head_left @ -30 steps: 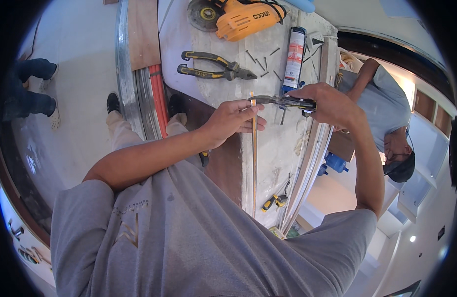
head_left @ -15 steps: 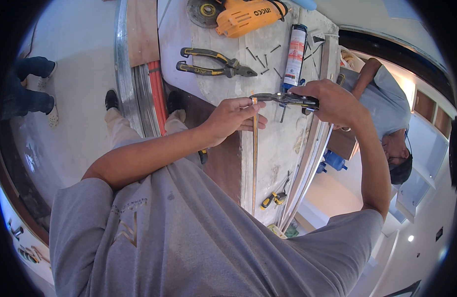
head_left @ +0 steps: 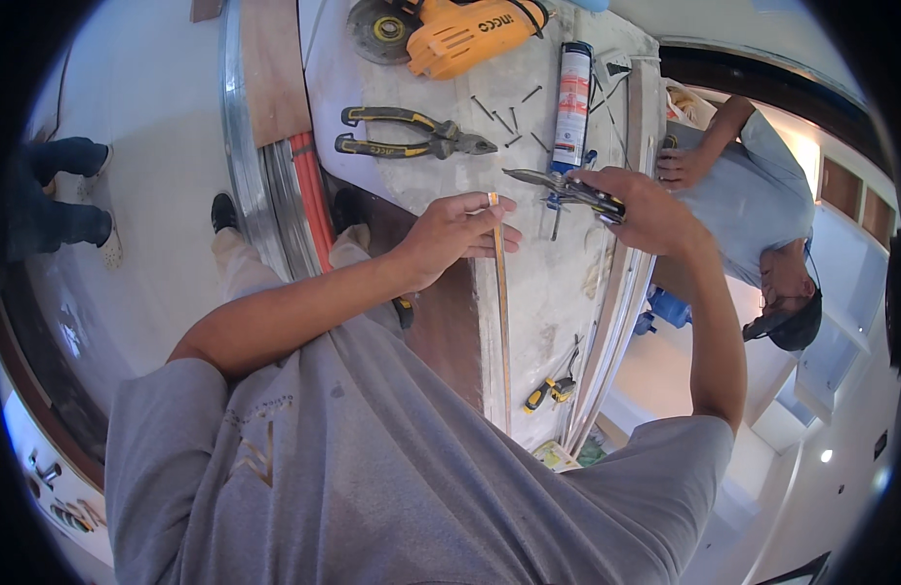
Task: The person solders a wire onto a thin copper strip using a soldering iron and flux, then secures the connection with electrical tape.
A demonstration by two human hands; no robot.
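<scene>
My left hand [head_left: 450, 239] pinches the top end of a long thin orange-tan strip [head_left: 502, 322] that runs down along the dusty board [head_left: 528, 292]. My right hand [head_left: 646, 210] grips dark tin snips [head_left: 538, 180], their blades just above and right of the strip's end, apart from it. Black-and-yellow pliers [head_left: 411, 144] lie open above my left hand, with several screws [head_left: 511, 117] to their right. A sealant tube [head_left: 571, 102] stands out in white, red and blue on the board beyond my right hand.
An orange angle grinder [head_left: 450, 39] lies at the top. A tape measure [head_left: 560, 388] is lower on the board. A co-worker [head_left: 748, 185] is at the right, another person's legs [head_left: 60, 195] at the left. Metal channels [head_left: 251, 185] and red pipes [head_left: 304, 185] run left of the board.
The snips have come away from the strip's end and tilted, blades rising to the upper left. The co-worker's hand has come into view near the board's right edge.
</scene>
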